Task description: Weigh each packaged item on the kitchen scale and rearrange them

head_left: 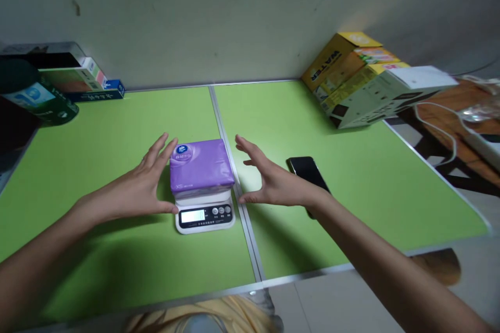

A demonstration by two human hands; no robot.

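Note:
A purple pack of tissues (pixel 202 165) rests flat on a white digital kitchen scale (pixel 230 219). The scale's display is lit, but its reading is too faint to make out for sure. To the left of the pack, my left hand (pixel 150 182) is open, thumb and fingers apart, its tips close to the pack's edge. My right hand (pixel 269 177) hovers on the other side, also open, with a gap between it and the pack. A black smartphone (pixel 308 170) lies on the table, partly hidden behind my right forearm.
The green folding table (pixel 156 265) has a metal seam running down its middle. Upright boxes (pixel 359 83) stand at the back right. A dark green bottle (pixel 42 101) and several flat boxes (pixel 94 83) are at the back left. White cables (pixel 445 135) lie beyond the right edge.

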